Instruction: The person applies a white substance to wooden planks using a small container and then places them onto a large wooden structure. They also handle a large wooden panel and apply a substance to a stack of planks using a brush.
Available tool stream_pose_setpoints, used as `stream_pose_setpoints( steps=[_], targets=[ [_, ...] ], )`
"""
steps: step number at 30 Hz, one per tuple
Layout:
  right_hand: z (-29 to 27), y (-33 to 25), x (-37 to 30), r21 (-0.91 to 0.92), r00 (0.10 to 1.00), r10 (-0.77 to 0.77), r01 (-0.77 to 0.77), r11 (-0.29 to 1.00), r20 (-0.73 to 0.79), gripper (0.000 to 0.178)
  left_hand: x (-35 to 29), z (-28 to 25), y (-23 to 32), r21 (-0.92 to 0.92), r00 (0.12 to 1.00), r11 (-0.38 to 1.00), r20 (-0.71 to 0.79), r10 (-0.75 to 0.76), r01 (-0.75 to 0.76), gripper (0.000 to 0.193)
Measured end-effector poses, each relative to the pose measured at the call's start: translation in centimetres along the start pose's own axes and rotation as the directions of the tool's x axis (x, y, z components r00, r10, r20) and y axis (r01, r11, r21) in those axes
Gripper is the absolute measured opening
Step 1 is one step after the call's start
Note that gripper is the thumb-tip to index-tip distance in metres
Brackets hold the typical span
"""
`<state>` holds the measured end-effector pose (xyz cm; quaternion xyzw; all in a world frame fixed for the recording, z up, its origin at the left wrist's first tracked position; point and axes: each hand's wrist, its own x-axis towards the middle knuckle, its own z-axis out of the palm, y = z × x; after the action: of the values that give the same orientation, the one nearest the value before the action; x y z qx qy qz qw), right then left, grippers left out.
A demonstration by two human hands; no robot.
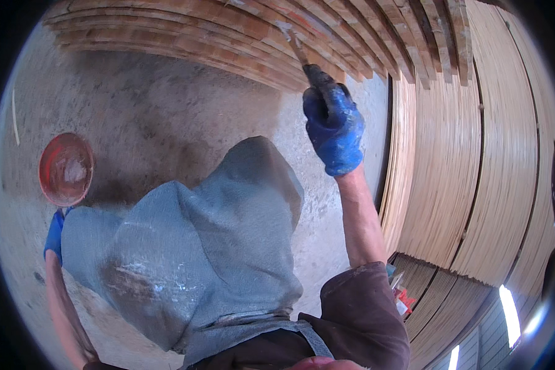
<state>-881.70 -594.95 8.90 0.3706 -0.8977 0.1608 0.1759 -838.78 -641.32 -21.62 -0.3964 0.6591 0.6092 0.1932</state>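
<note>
My right hand (334,126), in a blue glove, is raised at upper centre and grips the dark handle of a putty knife (297,48). The blade's tip rests against the edge of a stack of plywood sheets (228,37) that runs across the top. My left hand (55,233), also in a blue glove, hangs low at the left and holds a red bowl (66,169) by its lower rim. The bowl shows pale paste inside. A grey apron (197,246) over my body hides most of the left hand and the floor below.
More stacks of pale plywood (475,154) stand tall along the right side, close to my right arm. A rough, stained concrete floor (166,111) lies between the stacks. A thin light strip of wood (15,117) lies at the far left.
</note>
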Motion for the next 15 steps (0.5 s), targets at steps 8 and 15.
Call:
stream_pose_setpoints(
  steps=[8,15],
  targets=[
    [0.8,3.4,0.6,-0.097,0.996,0.081,-0.085,0.992,-0.044,0.034,-0.1,0.2,2.6,0.133,1.0,0.991,-0.006,-0.026,0.027,0.041],
    [-1.1,1.6,-1.9,0.023,0.999,0.025,-0.025,0.999,-0.04,0.043,-1.0,-0.2,2.5,0.184,0.998,0.981,-0.02,-0.053,0.056,0.04]
  ],
)
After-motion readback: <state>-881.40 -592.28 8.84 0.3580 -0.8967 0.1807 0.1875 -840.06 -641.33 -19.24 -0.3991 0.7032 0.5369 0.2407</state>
